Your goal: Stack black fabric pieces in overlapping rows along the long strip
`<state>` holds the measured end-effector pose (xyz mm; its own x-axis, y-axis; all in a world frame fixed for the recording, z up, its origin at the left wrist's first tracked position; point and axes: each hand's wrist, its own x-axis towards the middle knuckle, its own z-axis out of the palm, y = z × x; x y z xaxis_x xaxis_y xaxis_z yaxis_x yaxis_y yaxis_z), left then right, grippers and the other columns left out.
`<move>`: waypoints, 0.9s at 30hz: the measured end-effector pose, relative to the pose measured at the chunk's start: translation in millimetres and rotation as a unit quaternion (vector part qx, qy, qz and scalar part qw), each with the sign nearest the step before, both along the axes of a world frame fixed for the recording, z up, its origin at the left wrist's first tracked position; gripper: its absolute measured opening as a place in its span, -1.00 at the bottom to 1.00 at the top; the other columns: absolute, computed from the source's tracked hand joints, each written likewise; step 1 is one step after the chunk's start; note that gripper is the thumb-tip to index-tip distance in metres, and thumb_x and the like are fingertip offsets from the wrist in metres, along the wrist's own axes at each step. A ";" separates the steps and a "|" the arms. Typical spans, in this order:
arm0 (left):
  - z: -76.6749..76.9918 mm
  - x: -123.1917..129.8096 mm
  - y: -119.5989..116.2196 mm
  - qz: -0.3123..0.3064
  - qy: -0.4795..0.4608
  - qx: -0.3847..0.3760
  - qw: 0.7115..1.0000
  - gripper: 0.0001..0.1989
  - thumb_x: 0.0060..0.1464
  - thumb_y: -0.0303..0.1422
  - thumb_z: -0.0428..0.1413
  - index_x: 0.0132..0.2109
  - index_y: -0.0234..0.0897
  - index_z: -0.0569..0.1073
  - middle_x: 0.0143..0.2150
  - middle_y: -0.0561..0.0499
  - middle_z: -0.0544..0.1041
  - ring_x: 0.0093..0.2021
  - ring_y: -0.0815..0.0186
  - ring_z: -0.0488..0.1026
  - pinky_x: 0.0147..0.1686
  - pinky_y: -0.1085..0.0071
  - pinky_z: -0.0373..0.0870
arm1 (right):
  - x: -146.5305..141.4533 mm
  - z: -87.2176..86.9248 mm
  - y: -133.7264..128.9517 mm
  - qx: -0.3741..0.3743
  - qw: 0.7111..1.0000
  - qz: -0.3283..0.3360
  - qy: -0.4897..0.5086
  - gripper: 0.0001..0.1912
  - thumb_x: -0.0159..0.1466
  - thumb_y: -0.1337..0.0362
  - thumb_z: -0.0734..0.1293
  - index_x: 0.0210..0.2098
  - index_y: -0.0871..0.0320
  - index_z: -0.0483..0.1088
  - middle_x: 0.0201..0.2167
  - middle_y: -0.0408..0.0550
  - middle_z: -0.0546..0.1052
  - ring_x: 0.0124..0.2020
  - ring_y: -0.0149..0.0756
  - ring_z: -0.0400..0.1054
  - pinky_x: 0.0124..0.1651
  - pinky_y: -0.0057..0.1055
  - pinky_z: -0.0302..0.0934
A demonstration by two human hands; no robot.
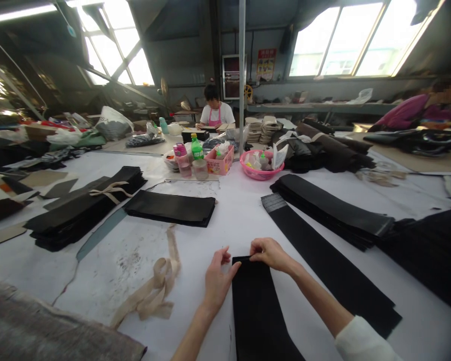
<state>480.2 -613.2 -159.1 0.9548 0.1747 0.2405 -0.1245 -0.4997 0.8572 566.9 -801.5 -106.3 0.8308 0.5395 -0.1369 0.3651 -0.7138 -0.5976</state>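
Note:
A long black fabric-like strip point(257, 311) runs from the near edge of the view towards the middle of the white table. Its far end looks folded or layered. My right hand point(268, 253) pinches that far edge near its right corner, thumb and fingers closed on it. At the left corner, the thumb of my left hand point(218, 281) touches the strip, while its fingers stay raised and apart from the thumb. Another flat black strip point(323, 260) lies to the right of my right hand. Beyond it rests a stack of black strips point(330, 205).
Further black stacks, one point(171, 206) loose and one tied point(86, 205), lie at left. A beige cloth ribbon point(160, 286) curls beside my left arm. Bottles point(196, 148), a pink box point(220, 161) and a pink basket point(261, 173) stand ahead, near a metal pole point(242, 75). Two people work beyond.

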 end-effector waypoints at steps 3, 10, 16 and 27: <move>12.8 4.3 -5.2 -0.063 0.053 -0.073 0.994 -0.75 0.15 -0.18 0.07 -0.31 -0.28 0.48 -0.43 0.06 0.47 -0.39 0.34 0.39 -0.34 0.47 0.33 | -14.3 15.7 -1.9 0.010 1.000 -0.006 -0.017 -0.96 0.13 0.28 0.39 -0.43 0.10 0.48 -0.45 -0.23 0.52 -0.39 -0.41 0.34 -0.36 -0.52 0.06; 25.6 -2.0 -9.0 -0.106 0.067 -0.086 0.988 -0.72 0.15 -0.15 0.06 -0.35 -0.27 0.47 -0.45 0.09 0.44 -0.40 0.36 0.32 -0.37 0.51 0.25 | -21.3 37.5 -9.5 -0.071 0.988 0.135 0.011 -0.76 0.29 0.11 0.28 -0.36 0.09 0.50 -0.56 -0.20 0.41 -0.49 -0.41 0.20 -0.44 -0.50 -0.06; 21.0 -3.0 -4.2 -0.132 0.086 -0.068 0.985 -0.71 0.16 -0.13 0.03 -0.25 -0.24 0.50 -0.42 0.08 0.49 -0.37 0.32 0.37 -0.35 0.49 0.28 | -13.2 38.8 -16.5 -0.069 0.982 0.173 0.032 -0.72 0.30 0.13 0.27 -0.47 0.14 0.42 -0.64 -0.26 0.23 -0.54 -0.46 0.08 -0.46 -0.51 -0.09; -0.3 -4.0 2.3 -0.114 0.152 -0.221 0.957 -0.66 0.13 -0.08 0.06 -0.22 -0.29 0.48 -0.31 -0.01 0.57 -0.31 0.23 0.52 -0.20 0.33 0.47 | 7.5 50.6 -45.9 0.009 0.967 0.194 0.167 -0.78 0.31 0.29 0.23 -0.42 0.23 0.40 -0.59 -0.26 0.29 -0.52 -0.49 0.15 -0.43 -0.56 0.07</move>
